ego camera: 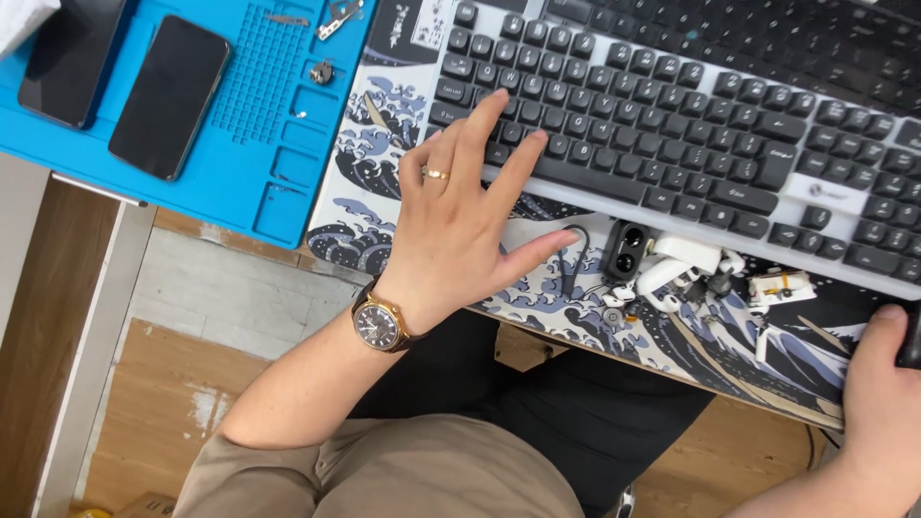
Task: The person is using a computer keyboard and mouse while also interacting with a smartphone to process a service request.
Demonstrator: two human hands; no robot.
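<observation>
Over a grey-and-white mechanical keyboard (672, 125), the left hand (460, 230) hovers open with fingers spread, holding nothing; the right hand (883, 393) grips a dark object (911, 338) at the frame's edge.

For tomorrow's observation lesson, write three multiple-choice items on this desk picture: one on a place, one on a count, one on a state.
1. Where do the smartphones lie?
A. on the blue mat
B. on the keyboard
C. on the floor

2. How many smartphones are there?
A. one
B. two
C. four

3. How is the left hand?
A. clenched in a fist
B. fingers spread over the keys
C. holding a phone

Answers:
1 A: the smartphones rest on the blue mat.
2 B: two dark slabs lie together.
3 B: the left hand is spread over the keyboard.
</observation>
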